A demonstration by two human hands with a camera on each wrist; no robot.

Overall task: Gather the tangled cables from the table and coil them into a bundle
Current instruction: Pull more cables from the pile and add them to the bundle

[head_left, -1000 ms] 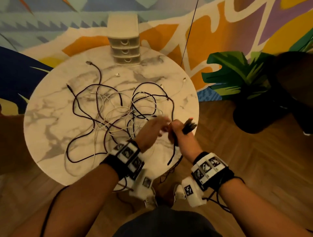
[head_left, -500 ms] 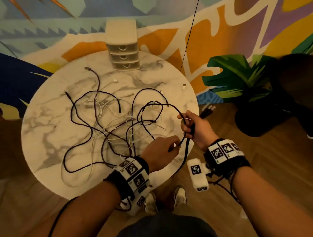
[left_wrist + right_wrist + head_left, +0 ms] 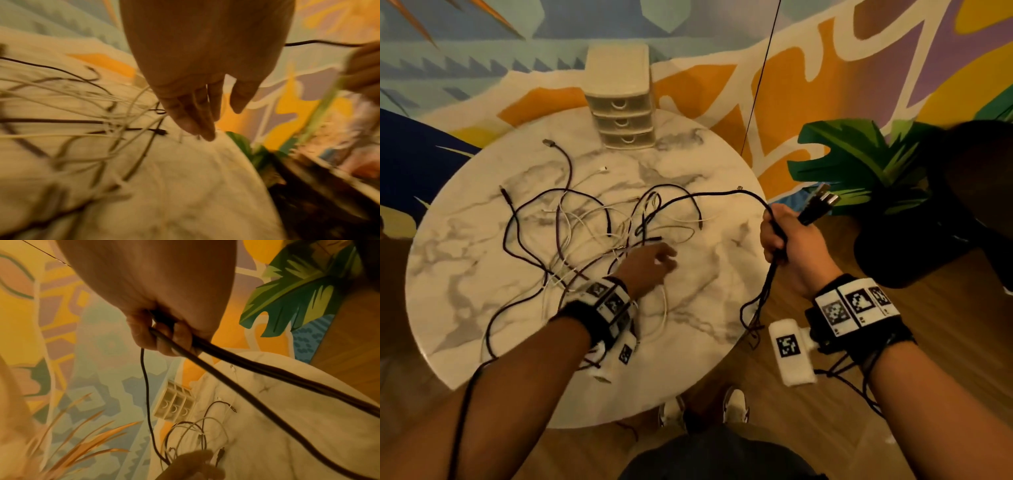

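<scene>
A tangle of black and white cables [image 3: 571,233] lies across the round marble table [image 3: 465,281]. My right hand [image 3: 786,243] is held off the table's right edge and grips a black power cable [image 3: 722,193] near its plug [image 3: 820,204]; two strands hang down from the fist [image 3: 236,363]. One strand runs taut from that hand back into the tangle. My left hand [image 3: 650,270] hovers over the tangle's right side with fingers [image 3: 197,116] straight and spread, holding nothing. In the left wrist view the cables [image 3: 82,123] lie just left of the fingertips.
A small cream three-drawer unit [image 3: 621,109] stands at the table's far edge. A dark pot with a big-leaved green plant [image 3: 866,164] sits on the wooden floor to the right. A painted wall rises behind. My shoes [image 3: 736,406] show under the near table edge.
My right hand has pulled the black cable rightward and outward, off the table edge, drawing it taut. My left hand let go of the cable and moved left over the tangle, opening.
</scene>
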